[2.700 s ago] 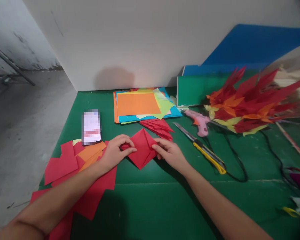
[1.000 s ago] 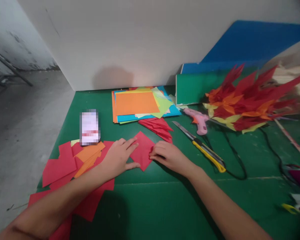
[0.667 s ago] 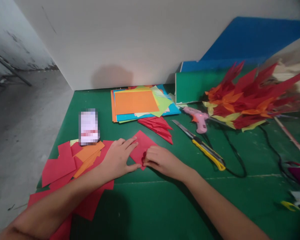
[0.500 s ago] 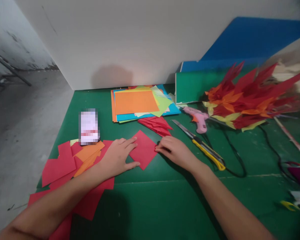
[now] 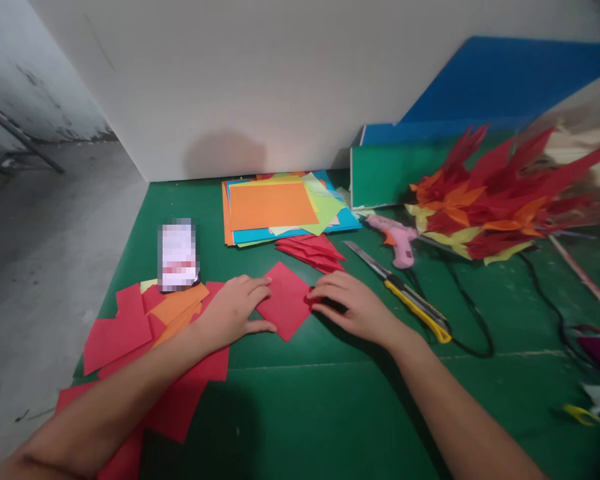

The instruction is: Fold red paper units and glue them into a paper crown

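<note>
A red paper square [image 5: 286,300] lies turned like a diamond on the green tabletop. My left hand [image 5: 240,303] rests at its left side, thumb and fingers stretched apart and touching the edges. At the right corner, my right hand [image 5: 347,303] has its fingertips and thumb bent around the paper, closed on it. Just behind is a small pile of folded red paper pieces [image 5: 310,252]. Loose red sheets [image 5: 180,400] and orange pieces [image 5: 180,308] lie under and beside my left forearm.
A coloured paper stack [image 5: 273,207] sits at the back, a phone [image 5: 179,257] to the left. Right of my hands lie a yellow utility knife [image 5: 415,307], a pink glue gun [image 5: 397,239] with its cord, and a red-orange paper flower piece [image 5: 495,200].
My right hand's thumb and fingers have spread a little at the right corner. My left hand has shifted slightly left, and the paper square has barely moved.
</note>
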`<state>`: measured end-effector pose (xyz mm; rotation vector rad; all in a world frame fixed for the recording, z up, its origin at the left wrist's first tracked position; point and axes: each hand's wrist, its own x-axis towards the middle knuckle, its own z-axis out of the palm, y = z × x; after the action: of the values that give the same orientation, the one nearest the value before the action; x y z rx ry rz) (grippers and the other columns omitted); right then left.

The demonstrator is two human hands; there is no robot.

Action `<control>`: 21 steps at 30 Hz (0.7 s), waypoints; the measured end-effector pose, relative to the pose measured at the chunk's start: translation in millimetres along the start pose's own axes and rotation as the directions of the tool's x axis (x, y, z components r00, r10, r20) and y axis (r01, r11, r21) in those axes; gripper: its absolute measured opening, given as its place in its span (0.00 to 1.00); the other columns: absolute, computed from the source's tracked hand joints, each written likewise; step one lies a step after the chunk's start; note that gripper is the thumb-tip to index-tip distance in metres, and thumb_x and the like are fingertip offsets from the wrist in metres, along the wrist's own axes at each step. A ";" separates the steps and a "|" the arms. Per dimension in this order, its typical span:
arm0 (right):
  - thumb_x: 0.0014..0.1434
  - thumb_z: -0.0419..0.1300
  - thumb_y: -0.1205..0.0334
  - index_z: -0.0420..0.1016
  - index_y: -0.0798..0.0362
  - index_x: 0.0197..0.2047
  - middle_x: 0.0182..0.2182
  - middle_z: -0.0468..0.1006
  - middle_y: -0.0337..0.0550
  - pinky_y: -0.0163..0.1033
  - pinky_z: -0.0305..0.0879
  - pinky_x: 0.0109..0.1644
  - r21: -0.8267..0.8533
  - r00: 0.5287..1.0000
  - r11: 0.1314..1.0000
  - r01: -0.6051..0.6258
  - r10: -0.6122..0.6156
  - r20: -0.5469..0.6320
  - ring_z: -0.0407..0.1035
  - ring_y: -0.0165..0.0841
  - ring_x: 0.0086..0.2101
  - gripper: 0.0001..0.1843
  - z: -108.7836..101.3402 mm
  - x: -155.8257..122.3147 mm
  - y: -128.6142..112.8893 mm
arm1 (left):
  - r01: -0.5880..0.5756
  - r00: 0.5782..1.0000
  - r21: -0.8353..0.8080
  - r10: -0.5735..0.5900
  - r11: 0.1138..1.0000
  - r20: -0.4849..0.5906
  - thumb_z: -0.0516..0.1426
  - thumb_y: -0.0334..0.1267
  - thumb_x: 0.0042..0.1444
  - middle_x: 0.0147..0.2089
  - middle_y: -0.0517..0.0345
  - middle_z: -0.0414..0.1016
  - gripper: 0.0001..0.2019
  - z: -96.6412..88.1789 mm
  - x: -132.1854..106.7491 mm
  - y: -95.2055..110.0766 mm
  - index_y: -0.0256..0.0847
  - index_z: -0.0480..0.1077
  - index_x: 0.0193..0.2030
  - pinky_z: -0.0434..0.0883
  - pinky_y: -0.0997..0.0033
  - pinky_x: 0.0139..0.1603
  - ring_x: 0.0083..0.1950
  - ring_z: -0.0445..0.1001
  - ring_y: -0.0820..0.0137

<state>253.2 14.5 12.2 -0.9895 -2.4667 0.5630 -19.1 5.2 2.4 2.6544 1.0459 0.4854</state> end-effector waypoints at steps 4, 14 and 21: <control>0.55 0.62 0.47 0.72 0.49 0.53 0.49 0.75 0.49 0.46 0.66 0.51 0.012 0.994 0.998 0.054 -0.055 0.095 0.68 0.40 0.48 0.25 7.0 2.4 -8.3 | 0.027 0.999 0.020 -0.027 0.999 0.027 0.55 0.59 0.54 0.58 0.42 0.69 0.26 -3.3 1.4 3.3 0.36 0.68 0.45 0.68 0.54 0.50 0.50 0.71 0.56; 0.64 0.53 0.53 0.74 0.50 0.51 0.44 0.79 0.48 0.45 0.69 0.46 -0.131 0.991 0.983 0.129 -0.122 0.063 0.71 0.37 0.42 0.18 11.2 2.9 -2.8 | -0.030 0.999 -0.030 0.029 0.999 -0.024 0.57 0.60 0.52 0.57 0.40 0.69 0.27 -0.7 1.3 -0.2 0.36 0.68 0.46 0.68 0.51 0.54 0.54 0.69 0.55; 0.60 0.57 0.49 0.71 0.49 0.56 0.48 0.78 0.49 0.47 0.69 0.49 -0.201 0.989 0.970 0.141 -0.128 0.076 0.71 0.40 0.44 0.23 13.3 4.5 -2.9 | -0.053 0.999 -0.017 0.053 0.998 0.006 0.58 0.61 0.48 0.56 0.40 0.70 0.30 -1.2 2.4 -0.9 0.36 0.68 0.48 0.68 0.50 0.55 0.54 0.69 0.54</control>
<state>241.7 13.0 3.7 -0.8821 -2.6648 0.3033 -18.5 7.7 3.7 2.6727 0.9670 0.4944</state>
